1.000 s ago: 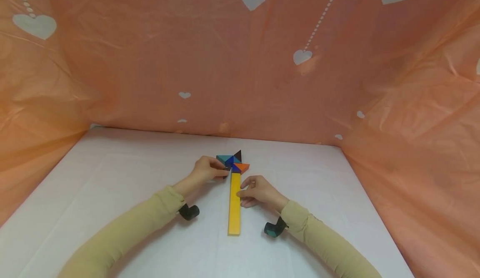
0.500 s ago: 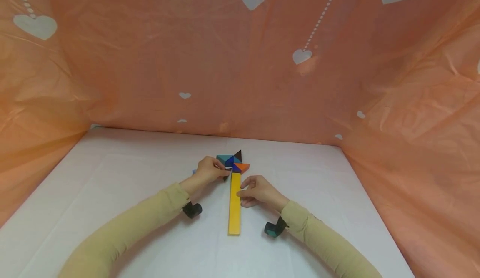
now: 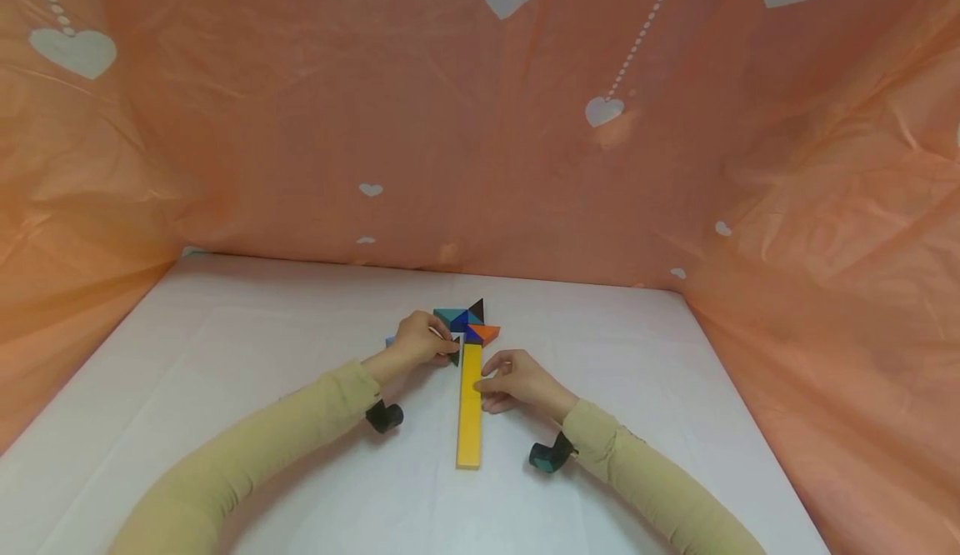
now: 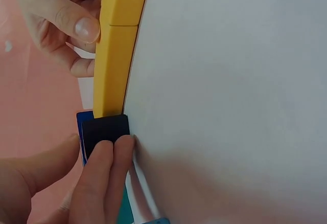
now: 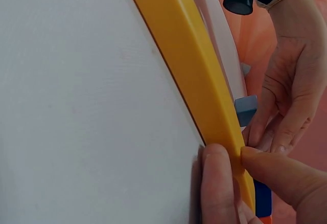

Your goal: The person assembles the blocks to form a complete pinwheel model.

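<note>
My left hand [image 3: 420, 338] pinches a black triangular block [image 4: 104, 132] between thumb and fingers. The block is at the upper end of a long yellow strip [image 3: 469, 422], made of two bars end to end with a seam visible in the left wrist view. My right hand [image 3: 517, 382] holds the strip's side, thumb [image 5: 276, 168] on one face and a finger on the other. Beyond the strip, a pinwheel-like cluster includes a teal block [image 3: 447, 315], a dark brown triangle [image 3: 477, 312], an orange block [image 3: 487, 334] and a dark blue block [image 5: 262, 198].
A light blue block [image 3: 389, 341] shows just left of my left hand, partly hidden by it. White cloth [image 3: 300, 463] covers the table. Orange sheeting [image 3: 480, 163] with white hearts hangs behind and at both sides. Each wrist carries a dark camera mount [image 3: 551, 455].
My left hand has shifted slightly right, uncovering the light blue block, and the black triangular block has turned in its fingers. The right hand and yellow strip stay in place.
</note>
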